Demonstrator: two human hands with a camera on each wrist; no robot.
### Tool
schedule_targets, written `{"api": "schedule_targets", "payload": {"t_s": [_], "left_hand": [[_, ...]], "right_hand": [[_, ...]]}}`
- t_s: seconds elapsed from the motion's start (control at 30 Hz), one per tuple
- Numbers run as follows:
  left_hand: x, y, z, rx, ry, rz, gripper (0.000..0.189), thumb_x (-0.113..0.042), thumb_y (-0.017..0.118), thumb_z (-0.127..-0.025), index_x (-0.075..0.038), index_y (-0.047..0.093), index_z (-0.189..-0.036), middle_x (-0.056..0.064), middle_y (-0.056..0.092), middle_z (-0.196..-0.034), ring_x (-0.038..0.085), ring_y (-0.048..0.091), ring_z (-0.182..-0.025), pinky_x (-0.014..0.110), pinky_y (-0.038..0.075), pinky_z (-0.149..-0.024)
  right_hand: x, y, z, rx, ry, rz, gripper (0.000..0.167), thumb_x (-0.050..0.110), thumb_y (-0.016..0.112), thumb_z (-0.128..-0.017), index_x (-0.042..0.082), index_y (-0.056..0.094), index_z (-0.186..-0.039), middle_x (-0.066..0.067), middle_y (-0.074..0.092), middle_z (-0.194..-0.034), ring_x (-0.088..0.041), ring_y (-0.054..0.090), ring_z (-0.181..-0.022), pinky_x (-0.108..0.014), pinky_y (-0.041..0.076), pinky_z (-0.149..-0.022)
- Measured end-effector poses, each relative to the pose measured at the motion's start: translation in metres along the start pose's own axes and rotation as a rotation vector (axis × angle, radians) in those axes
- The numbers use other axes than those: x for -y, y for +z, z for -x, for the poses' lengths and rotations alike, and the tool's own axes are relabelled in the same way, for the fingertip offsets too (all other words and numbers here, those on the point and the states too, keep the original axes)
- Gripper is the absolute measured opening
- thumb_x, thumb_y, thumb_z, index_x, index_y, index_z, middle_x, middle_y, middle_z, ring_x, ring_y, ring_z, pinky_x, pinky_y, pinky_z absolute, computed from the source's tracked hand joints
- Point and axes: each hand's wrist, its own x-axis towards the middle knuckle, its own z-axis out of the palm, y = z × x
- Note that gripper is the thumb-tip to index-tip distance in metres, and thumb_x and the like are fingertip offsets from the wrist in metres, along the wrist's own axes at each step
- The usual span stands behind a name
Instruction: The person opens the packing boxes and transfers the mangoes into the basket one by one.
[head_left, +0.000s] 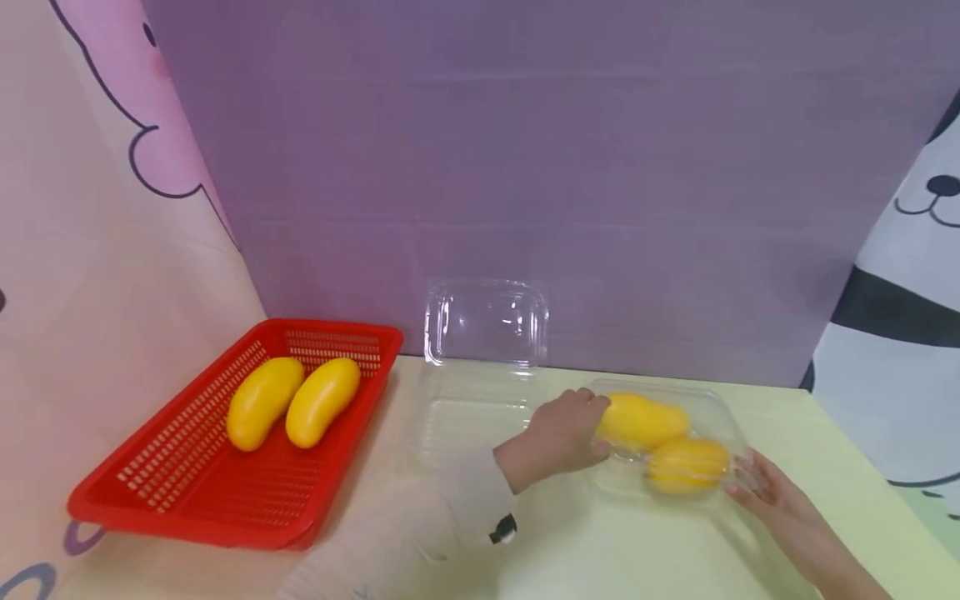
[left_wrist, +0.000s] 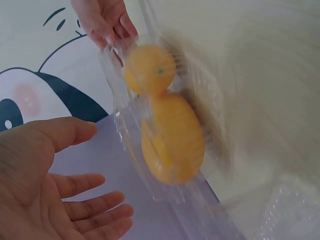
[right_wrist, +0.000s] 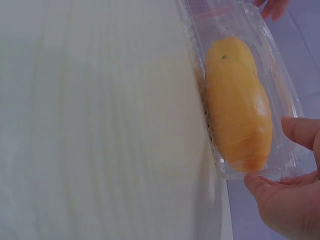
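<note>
A closed clear plastic clamshell box (head_left: 716, 408) holds two smooth yellow mango-like fruits (head_left: 645, 421) at the right of the table. My right hand (head_left: 780, 504) grips the box's right end; in the right wrist view its thumb and fingers (right_wrist: 300, 131) lie around that end. At the box's left end is my left hand (head_left: 562, 442). Seen from the left wrist, this hand (left_wrist: 65, 185) has its fingers loosely spread and apart, with nothing in them, beside the box. The box looks tilted and blurred there, its fruits (left_wrist: 172, 140) overlapping one another.
On the left stands a red slotted basket (head_left: 202, 500) with two more yellow fruits (head_left: 322, 402) in it. A second clear clamshell box (head_left: 476, 429) lies open at the back middle, its lid (head_left: 486, 321) upright against the purple backdrop (head_left: 562, 167). Printed cloth walls flank the table.
</note>
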Motion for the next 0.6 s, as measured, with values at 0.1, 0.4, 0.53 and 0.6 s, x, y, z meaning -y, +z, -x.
{"api": "schedule_targets", "payload": {"t_s": [0.1, 0.4, 0.53, 0.6], "left_hand": [[-0.010, 0.007, 0.000, 0.009, 0.007, -0.007, 0.057, -0.035, 0.065, -0.084, -0.018, 0.048, -0.136, -0.002, 0.050, -0.134, 0.014, 0.051, -0.117, 0.024, 0.051, -0.078], [-0.025, 0.032, 0.002, 0.015, 0.041, -0.065, 0.058, -0.040, 0.067, -0.083, -0.023, 0.049, -0.135, -0.003, 0.043, -0.142, 0.013, 0.042, -0.128, 0.024, 0.050, -0.085], [-0.029, 0.037, 0.000, 0.040, 0.033, -0.098, 0.059, -0.039, 0.071, -0.081, -0.024, 0.050, -0.133, -0.004, 0.044, -0.140, 0.011, 0.042, -0.128, 0.024, 0.049, -0.088], [-0.030, 0.037, -0.001, 0.048, 0.028, -0.115, 0.059, -0.039, 0.072, -0.080, -0.024, 0.050, -0.133, -0.004, 0.044, -0.140, 0.011, 0.041, -0.128, 0.023, 0.049, -0.088]], "right_hand": [[0.000, -0.004, 0.005, 0.018, 0.076, 0.019, 0.088, 0.045, 0.043, -0.098, 0.002, -0.019, -0.145, -0.026, 0.002, -0.152, -0.013, 0.012, -0.141, -0.035, 0.023, -0.112], [-0.002, -0.003, 0.006, 0.073, 0.260, -0.046, 0.099, 0.057, 0.045, -0.092, 0.006, -0.021, -0.144, -0.025, -0.013, -0.151, -0.050, -0.007, -0.136, -0.070, 0.007, -0.102], [-0.004, -0.003, 0.006, 0.074, 0.268, -0.031, 0.101, 0.061, 0.044, -0.091, 0.004, -0.020, -0.144, -0.026, -0.013, -0.151, -0.051, -0.008, -0.136, -0.071, 0.006, -0.101], [-0.003, -0.003, 0.006, 0.077, 0.276, -0.030, 0.101, 0.062, 0.043, -0.090, 0.004, -0.020, -0.144, -0.025, -0.013, -0.151, -0.051, -0.008, -0.135, -0.072, 0.006, -0.100]]}}
